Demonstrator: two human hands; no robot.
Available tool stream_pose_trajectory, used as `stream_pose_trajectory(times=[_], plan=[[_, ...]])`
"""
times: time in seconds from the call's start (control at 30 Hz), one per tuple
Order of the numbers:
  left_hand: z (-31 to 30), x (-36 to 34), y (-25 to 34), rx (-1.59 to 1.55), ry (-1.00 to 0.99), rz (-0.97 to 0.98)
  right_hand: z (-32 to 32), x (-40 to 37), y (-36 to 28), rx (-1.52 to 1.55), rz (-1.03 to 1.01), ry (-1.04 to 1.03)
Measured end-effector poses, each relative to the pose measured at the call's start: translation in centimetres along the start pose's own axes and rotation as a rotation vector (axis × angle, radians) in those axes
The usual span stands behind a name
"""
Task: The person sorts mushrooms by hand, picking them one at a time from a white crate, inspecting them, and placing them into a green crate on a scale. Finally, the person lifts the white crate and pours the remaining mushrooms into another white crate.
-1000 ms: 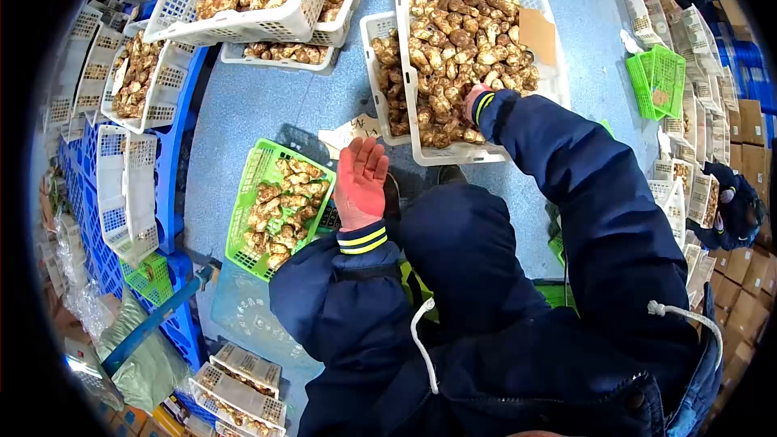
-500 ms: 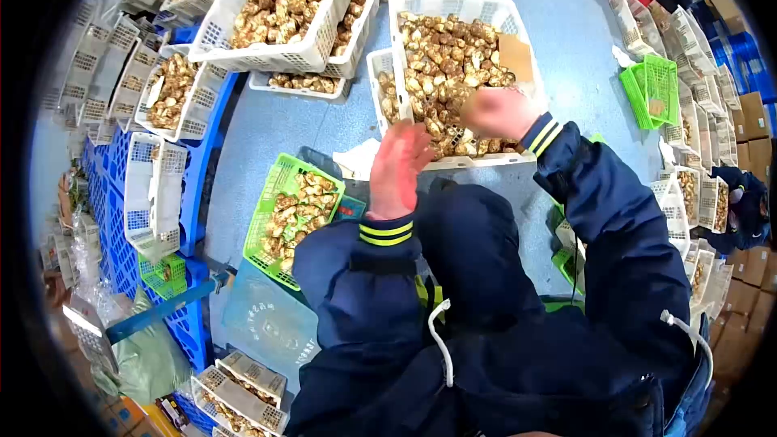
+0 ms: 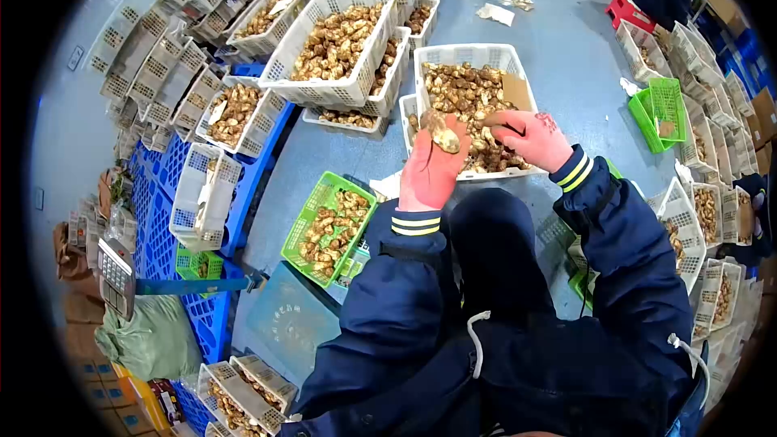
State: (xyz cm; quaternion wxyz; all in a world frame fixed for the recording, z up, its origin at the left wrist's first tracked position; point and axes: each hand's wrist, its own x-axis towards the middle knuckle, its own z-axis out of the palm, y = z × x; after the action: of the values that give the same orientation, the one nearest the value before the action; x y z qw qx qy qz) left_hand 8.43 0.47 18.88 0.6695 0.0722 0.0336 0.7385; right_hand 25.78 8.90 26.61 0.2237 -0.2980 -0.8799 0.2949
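Observation:
My left hand [image 3: 435,171], in a pink glove, holds a brown-and-cream mushroom [image 3: 444,138] against its fingers, palm turned up. Facing it from the right is my right hand [image 3: 536,142], also gloved; its fingers are bent together, and whether anything is in them is hidden. Both hands are over the near part of a white crate [image 3: 518,61] filled with similar mushrooms [image 3: 465,85]. A piece of brown cardboard [image 3: 516,92] stands among them at the crate's right side. Left of my knees, a green basket [image 3: 295,231] contains several mushrooms.
White crates of mushrooms [image 3: 336,40] are stacked at the far left, with blue pallets [image 3: 162,186] beside them. A scale display [image 3: 117,277] rises on an arm at left. Green baskets [image 3: 660,113] and more crates line the right. Paper scraps [image 3: 495,14] lie on the floor.
The view has shifted, so the crates sit lower and further right. A mushroom now shows in my left hand, which was raised with no mushroom visible. My right hand has turned towards it.

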Motion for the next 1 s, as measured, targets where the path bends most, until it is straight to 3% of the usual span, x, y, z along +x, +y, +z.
stream_pose_trajectory(times=[0.17,0.3,0.37,0.4,0.43,0.57,0.63,0.67,0.73,0.77,0.83,0.87,0.9,0.97,1.0], plan=[[-0.1,-1.0,0.9,0.238,0.029,0.080,0.0,0.3,-0.1,0.046,0.101,-0.083],[-1.0,-1.4,2.1,0.363,0.014,0.090,1.1,1.3,3.5,0.143,0.108,-0.047],[-0.5,-1.6,2.6,0.475,0.085,0.101,1.6,1.7,6.3,0.033,0.125,-0.057],[-0.5,-1.5,2.6,0.492,0.130,0.102,1.8,1.8,7.1,0.137,0.246,-0.080],[-0.7,-1.4,2.8,0.490,0.136,0.102,1.9,1.9,7.8,0.240,0.368,-0.101],[-1.7,-0.4,3.1,0.283,0.223,0.088,1.9,2.0,8.1,0.247,0.391,-0.064],[-2.2,0.2,2.8,0.092,0.039,0.166,1.4,2.3,7.0,0.148,0.417,-0.075],[-2.5,0.6,3.3,0.062,0.182,0.062,1.7,2.1,7.5,0.120,0.382,-0.048],[-2.0,1.4,2.9,0.005,0.186,0.067,1.7,2.6,8.3,0.188,0.366,-0.016],[-1.0,1.7,2.5,0.006,0.246,0.103,1.2,2.7,8.5,0.144,0.458,-0.076],[-3.6,2.9,2.0,0.612,0.243,0.257,3.0,2.9,12.8,0.265,0.529,-0.114],[-4.8,3.5,2.2,0.007,0.260,0.098,3.2,2.8,14.5,0.106,0.503,-0.180],[-5.9,4.0,1.9,0.192,0.298,0.171,4.0,2.9,17.1,-0.050,0.494,-0.285],[-8.3,4.6,1.6,0.229,0.404,0.205,5.8,2.8,20.5,-0.164,0.449,-0.360],[-9.8,4.6,1.4,0.246,0.434,0.233,6.1,3.8,19.9,-0.193,0.556,-0.466]])
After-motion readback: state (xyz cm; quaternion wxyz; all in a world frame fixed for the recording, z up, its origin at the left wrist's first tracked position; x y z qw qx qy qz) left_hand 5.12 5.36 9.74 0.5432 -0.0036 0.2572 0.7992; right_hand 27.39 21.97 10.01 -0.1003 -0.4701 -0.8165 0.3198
